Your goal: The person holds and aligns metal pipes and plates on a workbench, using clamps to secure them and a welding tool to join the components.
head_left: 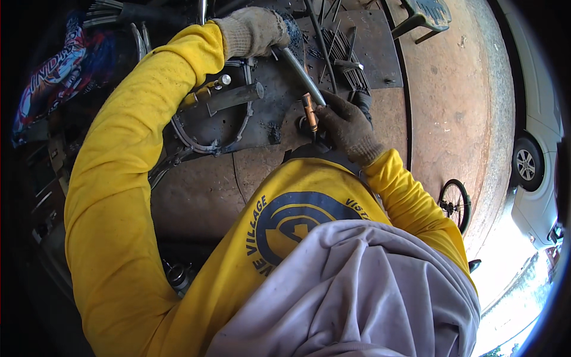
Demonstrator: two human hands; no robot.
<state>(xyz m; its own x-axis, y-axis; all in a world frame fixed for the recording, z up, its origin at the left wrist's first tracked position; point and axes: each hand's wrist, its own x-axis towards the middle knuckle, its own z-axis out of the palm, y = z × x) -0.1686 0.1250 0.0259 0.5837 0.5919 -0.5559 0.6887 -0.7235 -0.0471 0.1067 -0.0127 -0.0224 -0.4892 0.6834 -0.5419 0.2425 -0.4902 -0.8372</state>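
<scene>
A straight grey metal tube (302,76) slants across the dark work surface between my two gloved hands. My left hand (253,33), in a dirty knitted glove, is closed at the tube's far end. Around the near end, the fingers of my right hand (350,124) are wrapped, in a darker glove. Just left of that hand is a copper-coloured nozzle (309,113), like that of a welding torch. Whether the right hand touches its black neck too, I cannot tell. Below my left forearm lies a curved metal frame (238,128) with a short cylindrical pipe (235,98) across it.
A bundle of thin metal rods (351,65) lies right of the tube. Further right are a dark green plastic chair (425,18), a spoked wheel (455,205) and a parked light-coloured car (535,107). Printed cloth (59,71) is at the far left.
</scene>
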